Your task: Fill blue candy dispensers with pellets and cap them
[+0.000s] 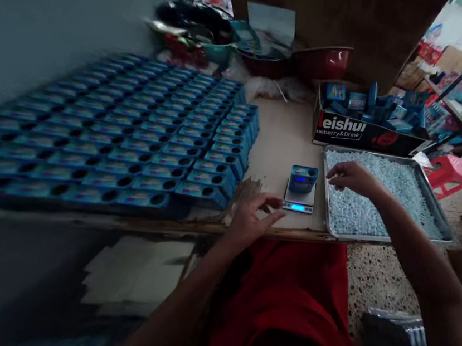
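A small digital scale point(298, 202) with a lit blue display lies near the table's front edge. On its plate stands a blue printed box point(303, 180). My left hand point(254, 218) is just left of the scale, thumb and fingers apart, holding nothing. Over the left side of a metal tray point(327, 210) is my right hand point(352, 178), its fingertips pinched together; whatever they hold is too small to make out. Pale blue beads point(383, 200) fill the tray in a loose layer.
Rows of blue boxes point(135, 127) with dark round openings cover the table's left side. Behind the tray, a black carton point(366, 134) holds more blue boxes. Red basins point(324, 61) stand at the back. A pink stool point(452, 169) is on the floor at right.
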`<act>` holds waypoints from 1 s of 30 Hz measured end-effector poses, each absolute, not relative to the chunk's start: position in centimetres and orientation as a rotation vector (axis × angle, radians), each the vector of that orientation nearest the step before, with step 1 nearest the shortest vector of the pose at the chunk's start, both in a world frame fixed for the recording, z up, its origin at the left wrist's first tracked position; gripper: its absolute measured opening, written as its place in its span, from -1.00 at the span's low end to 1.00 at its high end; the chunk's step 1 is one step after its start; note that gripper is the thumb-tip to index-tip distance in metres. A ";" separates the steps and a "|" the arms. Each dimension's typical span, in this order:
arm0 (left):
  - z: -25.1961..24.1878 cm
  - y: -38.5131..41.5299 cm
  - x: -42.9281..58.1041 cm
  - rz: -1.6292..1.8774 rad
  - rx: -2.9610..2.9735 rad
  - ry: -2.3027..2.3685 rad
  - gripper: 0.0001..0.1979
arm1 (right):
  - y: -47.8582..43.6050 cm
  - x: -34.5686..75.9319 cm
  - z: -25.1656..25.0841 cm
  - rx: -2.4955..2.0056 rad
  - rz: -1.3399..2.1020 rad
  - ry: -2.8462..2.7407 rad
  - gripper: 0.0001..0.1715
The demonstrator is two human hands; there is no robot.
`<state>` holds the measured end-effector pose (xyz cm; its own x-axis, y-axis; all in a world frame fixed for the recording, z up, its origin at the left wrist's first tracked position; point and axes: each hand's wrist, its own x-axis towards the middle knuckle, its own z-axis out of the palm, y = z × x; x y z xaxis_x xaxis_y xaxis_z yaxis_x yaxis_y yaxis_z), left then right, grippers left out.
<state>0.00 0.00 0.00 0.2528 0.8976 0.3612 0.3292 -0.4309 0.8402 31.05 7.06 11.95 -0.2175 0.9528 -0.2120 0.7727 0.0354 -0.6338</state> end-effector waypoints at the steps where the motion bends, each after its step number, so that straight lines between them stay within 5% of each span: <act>1: 0.0 1.5 0.3 1.208 1.898 1.186 -0.67 | 7.8 30.7 12.2 -1.751 0.900 -2.086 -0.77; 6: -0.9 6.8 1.3 1.337 1.880 1.240 -0.46 | 10.4 28.2 14.0 -1.654 0.614 -2.354 -0.73; 16: -2.8 7.5 -0.1 1.301 1.853 1.220 -0.57 | 10.8 24.4 14.4 -1.614 0.321 -2.817 -0.66; 26: -3.1 12.2 1.7 1.411 1.413 1.323 -0.73 | 10.2 30.2 12.4 -1.842 0.244 -2.427 -0.75; 30: -5.6 14.1 2.2 1.468 1.343 1.425 -0.78 | 7.1 34.4 8.7 -2.119 0.111 -2.572 -0.43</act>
<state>2.19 14.12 -5.65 -0.2356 0.9489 0.2099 0.1813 -0.1693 0.9688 34.43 7.06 8.67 -0.1813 0.9649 -0.1898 0.9777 0.1976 0.0709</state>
